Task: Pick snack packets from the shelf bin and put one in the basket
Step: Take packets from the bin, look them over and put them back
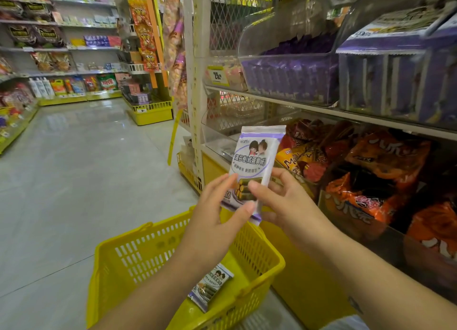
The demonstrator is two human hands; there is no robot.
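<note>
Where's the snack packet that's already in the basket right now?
Head view, lower centre: the loose packet lies on the floor of the yellow basket, toward its right side, below the raised packet.

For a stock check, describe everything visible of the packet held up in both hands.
The packet is a flat, glossy plastic pouch, white with purple bands at its crimped top and bottom edges. Its front shows two cartoon figures, bold purple lettering and pictured dark green rolls. It looks sealed, held upright, slightly tilted, front toward the camera, above the yellow basket. The left hand pinches its lower left edge; the right hand pinches its lower right, thumb on the front.
</note>
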